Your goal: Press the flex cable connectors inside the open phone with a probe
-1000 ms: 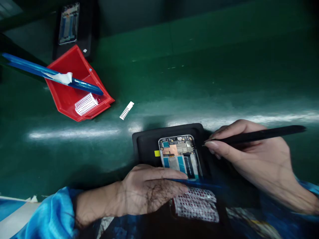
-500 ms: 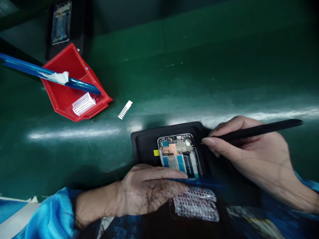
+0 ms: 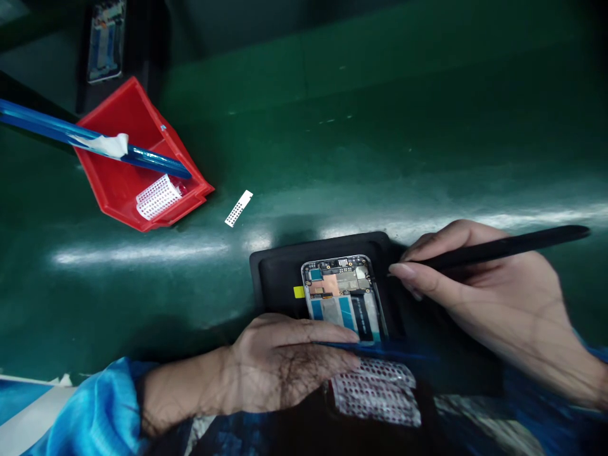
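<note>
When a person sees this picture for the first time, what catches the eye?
Probably the opened phone in its black holder, low in the middle, with the right hand pinching a black stick beside its top corner. The left hand lies at the phone's near end over a dotted sheet. A red bin stands far left on the green table.

Two opened phones [image 3: 342, 296] [image 3: 105, 41], one red bin [image 3: 124, 190], one black stylus [image 3: 498, 248].
</note>
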`<state>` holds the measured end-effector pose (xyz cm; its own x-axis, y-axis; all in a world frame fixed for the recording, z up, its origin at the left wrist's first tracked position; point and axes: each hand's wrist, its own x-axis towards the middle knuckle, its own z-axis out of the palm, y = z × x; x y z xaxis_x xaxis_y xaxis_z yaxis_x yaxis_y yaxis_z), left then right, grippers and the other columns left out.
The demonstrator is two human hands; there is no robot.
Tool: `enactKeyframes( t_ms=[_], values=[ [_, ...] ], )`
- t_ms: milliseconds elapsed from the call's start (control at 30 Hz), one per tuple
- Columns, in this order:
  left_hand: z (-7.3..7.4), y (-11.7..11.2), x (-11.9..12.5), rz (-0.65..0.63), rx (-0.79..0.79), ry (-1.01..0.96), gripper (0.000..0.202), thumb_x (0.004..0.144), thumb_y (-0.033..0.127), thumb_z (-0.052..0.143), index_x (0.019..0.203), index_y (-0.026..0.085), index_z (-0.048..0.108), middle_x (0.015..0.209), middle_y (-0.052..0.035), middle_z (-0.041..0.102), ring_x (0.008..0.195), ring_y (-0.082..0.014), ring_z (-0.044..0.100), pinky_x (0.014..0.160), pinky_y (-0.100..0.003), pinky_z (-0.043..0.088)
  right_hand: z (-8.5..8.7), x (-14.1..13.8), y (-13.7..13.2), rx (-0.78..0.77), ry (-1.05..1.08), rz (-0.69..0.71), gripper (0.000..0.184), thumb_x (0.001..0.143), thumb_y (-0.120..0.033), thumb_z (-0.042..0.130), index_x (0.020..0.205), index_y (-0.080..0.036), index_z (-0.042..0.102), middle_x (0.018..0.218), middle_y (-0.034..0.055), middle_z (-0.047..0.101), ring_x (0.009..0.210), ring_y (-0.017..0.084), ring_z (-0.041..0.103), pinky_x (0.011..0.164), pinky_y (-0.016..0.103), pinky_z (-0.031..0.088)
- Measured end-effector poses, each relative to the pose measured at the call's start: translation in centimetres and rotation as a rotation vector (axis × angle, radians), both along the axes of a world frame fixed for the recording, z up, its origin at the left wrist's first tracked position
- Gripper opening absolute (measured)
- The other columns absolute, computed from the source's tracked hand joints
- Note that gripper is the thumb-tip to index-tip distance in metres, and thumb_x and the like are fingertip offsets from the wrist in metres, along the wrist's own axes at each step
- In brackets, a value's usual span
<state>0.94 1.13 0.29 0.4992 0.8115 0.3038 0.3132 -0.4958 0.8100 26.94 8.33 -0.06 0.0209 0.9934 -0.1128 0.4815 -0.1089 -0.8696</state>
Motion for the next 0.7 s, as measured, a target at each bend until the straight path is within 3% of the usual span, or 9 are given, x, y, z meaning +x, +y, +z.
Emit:
enactKeyframes(
  t_ms=[100, 333, 600, 700],
  values=[
    [0.0, 0.0, 0.0, -0.003, 0.003, 0.005, 0.026, 0.113, 0.024, 0.057, 0.105, 0.017, 0.081, 0.114, -0.0037, 0.091, 0.081, -0.0080, 0.087, 0.095, -0.011, 0.067, 0.2, -0.2, 0.1, 0.004, -0.011, -0.001, 0.024, 0.068, -0.045, 0.091, 0.062, -0.029, 0.074, 0.060, -0.0009, 0.072, 0.049, 0.019, 0.067, 0.041, 0.028, 0.052],
    [0.3, 0.2, 0.3, 0.016, -0.010, 0.015, 0.034, 0.115, 0.024, 0.052, 0.100, 0.016, 0.082, 0.114, -0.0027, 0.091, 0.098, -0.0040, 0.087, 0.106, -0.003, 0.053, -0.3, 0.3, 0.0, 0.017, -0.016, 0.015, 0.021, 0.070, -0.041, 0.091, 0.064, -0.030, 0.074, 0.062, -0.0031, 0.073, 0.052, 0.017, 0.069, 0.046, 0.027, 0.053],
    [0.2, 0.2, 0.2, -0.003, -0.017, -0.011, 0.033, 0.114, 0.024, 0.054, 0.101, 0.014, 0.083, 0.113, -0.0055, 0.091, 0.092, -0.0060, 0.087, 0.103, -0.007, 0.059, 0.0, 0.5, -0.5, 0.023, 0.097, 0.054, 0.016, 0.078, -0.035, 0.091, 0.074, -0.035, 0.075, 0.074, -0.0059, 0.079, 0.068, 0.017, 0.076, 0.065, 0.031, 0.064],
    [0.2, 0.1, 0.3, 0.012, -0.021, -0.027, 0.030, 0.113, 0.021, 0.058, 0.099, 0.013, 0.083, 0.108, -0.0052, 0.092, 0.091, -0.0065, 0.088, 0.100, -0.006, 0.060, 0.5, 1.3, -1.1, 0.102, 0.165, 0.177, 0.017, 0.083, -0.027, 0.089, 0.080, -0.036, 0.075, 0.084, -0.0053, 0.081, 0.077, 0.017, 0.079, 0.072, 0.029, 0.068]
  ],
)
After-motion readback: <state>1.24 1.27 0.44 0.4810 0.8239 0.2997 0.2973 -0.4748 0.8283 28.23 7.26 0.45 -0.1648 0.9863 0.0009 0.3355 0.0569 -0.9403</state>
